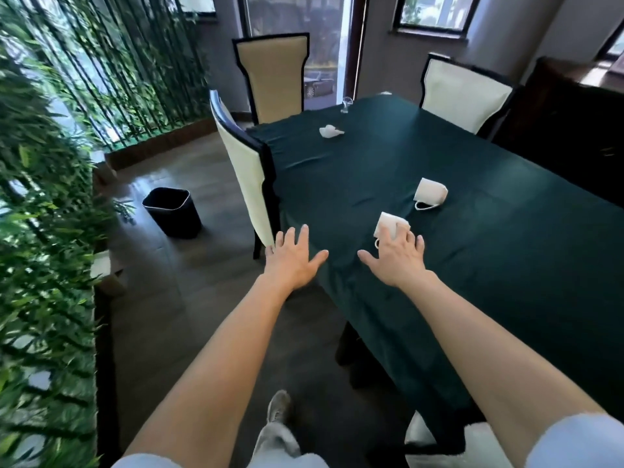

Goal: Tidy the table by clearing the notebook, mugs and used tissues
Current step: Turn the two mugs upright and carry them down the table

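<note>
We count two white ceramic mugs, one crumpled white tissue, three high-backed upholstered chairs and one black plastic waste bin. No notebook in view that we can make out. The long table with the dark teal cloth carries all the task items. Near white mug lies on its side near the table's near-left corner, handle loop toward us, mouth direction hard to tell. Far white mug also lies tipped over, a little beyond and to the right of the first, handle loop resting on the cloth. The two mugs are near each other, not touching. The tissue sits well apart from them, toward the far-left end, just in front of a small clear glass object too blurred for us to identify. Our right hand is spread flat, fingers splayed, fingertips on the near mug's side; its grip is not closed around anything. Our left hand is likewise wide open, fingers fanned, holding nothing, hovering at the table's left edge just beside the nearest cream-backed chair. The bin stands on the dark wood floor left of that chair, well apart from the table.
</note>
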Demonstrator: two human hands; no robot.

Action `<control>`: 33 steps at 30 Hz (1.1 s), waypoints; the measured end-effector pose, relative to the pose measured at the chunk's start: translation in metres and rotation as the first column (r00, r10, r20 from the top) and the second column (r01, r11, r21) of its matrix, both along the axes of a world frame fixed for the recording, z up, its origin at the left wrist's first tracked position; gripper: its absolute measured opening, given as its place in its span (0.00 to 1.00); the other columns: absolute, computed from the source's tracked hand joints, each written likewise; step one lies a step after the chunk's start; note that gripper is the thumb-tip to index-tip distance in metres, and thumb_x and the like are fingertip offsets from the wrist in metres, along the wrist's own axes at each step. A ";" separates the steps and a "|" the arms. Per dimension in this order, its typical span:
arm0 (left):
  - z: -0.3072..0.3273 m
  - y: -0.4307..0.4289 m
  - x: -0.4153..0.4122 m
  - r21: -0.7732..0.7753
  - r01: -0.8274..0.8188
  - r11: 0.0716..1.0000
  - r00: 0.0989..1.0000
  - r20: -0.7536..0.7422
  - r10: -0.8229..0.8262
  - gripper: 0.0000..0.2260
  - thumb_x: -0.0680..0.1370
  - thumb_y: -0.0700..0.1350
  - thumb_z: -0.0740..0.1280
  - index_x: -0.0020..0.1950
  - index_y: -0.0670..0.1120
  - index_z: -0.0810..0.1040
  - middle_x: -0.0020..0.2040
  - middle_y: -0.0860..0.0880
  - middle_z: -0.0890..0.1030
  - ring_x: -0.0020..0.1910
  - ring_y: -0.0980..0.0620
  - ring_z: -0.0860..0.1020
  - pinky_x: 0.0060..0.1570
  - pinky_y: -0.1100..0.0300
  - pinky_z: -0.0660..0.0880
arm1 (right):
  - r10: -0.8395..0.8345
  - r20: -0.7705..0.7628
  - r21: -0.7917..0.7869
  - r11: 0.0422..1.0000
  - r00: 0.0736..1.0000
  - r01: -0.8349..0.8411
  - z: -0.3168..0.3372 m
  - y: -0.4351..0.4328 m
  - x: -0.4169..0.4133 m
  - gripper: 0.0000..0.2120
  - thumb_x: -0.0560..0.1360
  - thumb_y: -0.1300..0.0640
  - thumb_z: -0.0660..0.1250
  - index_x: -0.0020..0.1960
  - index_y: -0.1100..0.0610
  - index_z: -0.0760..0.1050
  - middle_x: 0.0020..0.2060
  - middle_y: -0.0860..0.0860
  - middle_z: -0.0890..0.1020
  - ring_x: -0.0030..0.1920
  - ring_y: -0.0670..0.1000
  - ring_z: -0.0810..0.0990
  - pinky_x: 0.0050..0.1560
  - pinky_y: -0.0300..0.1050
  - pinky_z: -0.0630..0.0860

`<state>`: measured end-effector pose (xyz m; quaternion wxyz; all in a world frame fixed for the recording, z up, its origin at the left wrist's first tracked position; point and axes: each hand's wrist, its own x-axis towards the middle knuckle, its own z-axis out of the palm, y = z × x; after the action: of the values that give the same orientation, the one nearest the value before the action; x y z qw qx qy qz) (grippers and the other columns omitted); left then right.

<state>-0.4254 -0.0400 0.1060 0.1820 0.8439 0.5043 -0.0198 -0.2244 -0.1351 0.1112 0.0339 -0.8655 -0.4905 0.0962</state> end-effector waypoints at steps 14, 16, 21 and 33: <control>-0.048 0.158 0.036 -0.385 0.137 0.913 0.972 0.231 -0.049 0.34 0.84 0.65 0.57 0.84 0.46 0.62 0.80 0.40 0.69 0.78 0.42 0.68 0.72 0.51 0.67 | -0.347 -0.126 -0.064 0.938 0.929 0.341 -0.036 0.073 0.014 0.33 0.79 0.45 0.65 0.79 0.55 0.59 0.78 0.64 0.61 0.74 0.66 0.66 0.76 0.61 0.59; -0.060 0.167 0.045 -0.456 0.108 0.883 0.965 0.262 0.018 0.32 0.84 0.66 0.57 0.81 0.47 0.68 0.76 0.44 0.74 0.75 0.44 0.72 0.62 0.57 0.68 | -0.383 -0.151 -0.064 0.924 0.911 0.378 -0.041 0.072 0.018 0.33 0.80 0.46 0.66 0.79 0.55 0.59 0.77 0.64 0.62 0.74 0.66 0.66 0.75 0.60 0.61; -0.081 0.176 0.076 -0.547 0.103 0.831 0.942 0.323 0.096 0.26 0.84 0.65 0.58 0.71 0.49 0.78 0.59 0.54 0.79 0.67 0.48 0.77 0.57 0.59 0.66 | -0.435 -0.226 0.005 0.894 0.872 0.448 -0.051 0.077 0.030 0.34 0.79 0.49 0.69 0.79 0.57 0.60 0.77 0.64 0.63 0.73 0.66 0.66 0.73 0.59 0.65; -0.098 0.210 0.190 -0.696 0.122 0.707 0.942 0.306 0.139 0.23 0.83 0.64 0.60 0.73 0.55 0.75 0.68 0.53 0.80 0.66 0.48 0.79 0.69 0.45 0.77 | -0.483 -0.392 0.232 0.772 0.783 0.592 -0.090 0.119 0.083 0.35 0.73 0.59 0.77 0.76 0.63 0.68 0.75 0.65 0.67 0.71 0.67 0.70 0.70 0.61 0.71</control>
<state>-0.2357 0.1700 0.0081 0.5742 0.6977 0.4233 -0.0662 -0.1416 -0.0164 0.0214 0.2867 -0.9242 -0.2162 0.1298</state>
